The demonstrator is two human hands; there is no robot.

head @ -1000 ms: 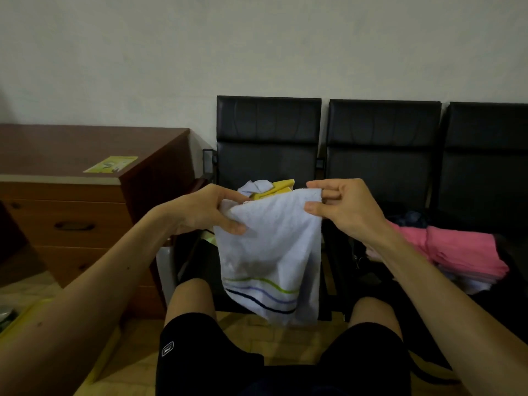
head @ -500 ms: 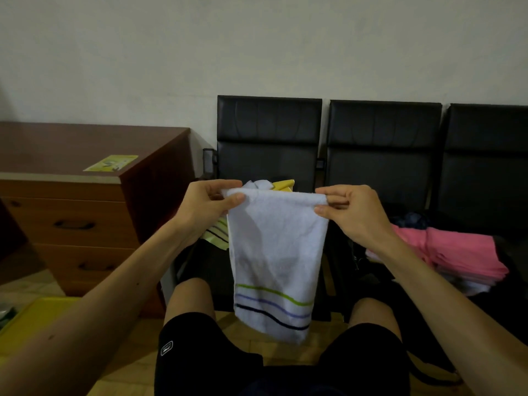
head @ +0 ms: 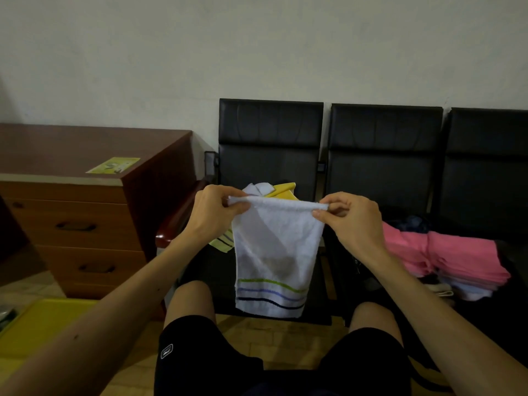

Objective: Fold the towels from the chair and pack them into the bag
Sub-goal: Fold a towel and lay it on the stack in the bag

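Note:
A white towel [head: 274,252] with green, blue and dark stripes near its lower edge hangs in front of me, folded in half. My left hand [head: 217,212] pinches its upper left corner and my right hand [head: 348,218] pinches the upper right corner, holding the top edge taut. Behind it, on the left black chair [head: 268,144], lies a heap of white and yellow towels [head: 278,189]. A stack of folded pink towels [head: 445,255] sits on the dark bag [head: 414,221] on the seat to the right.
A wooden drawer cabinet [head: 85,218] stands at the left with a green leaflet [head: 114,164] on top. A yellow tray [head: 43,324] lies on the floor at lower left. Two more black chairs [head: 385,155] line the wall. My knees are below the towel.
The towel went from crumpled between my hands to hanging straight with its top edge stretched flat. Both hands rose slightly and moved apart.

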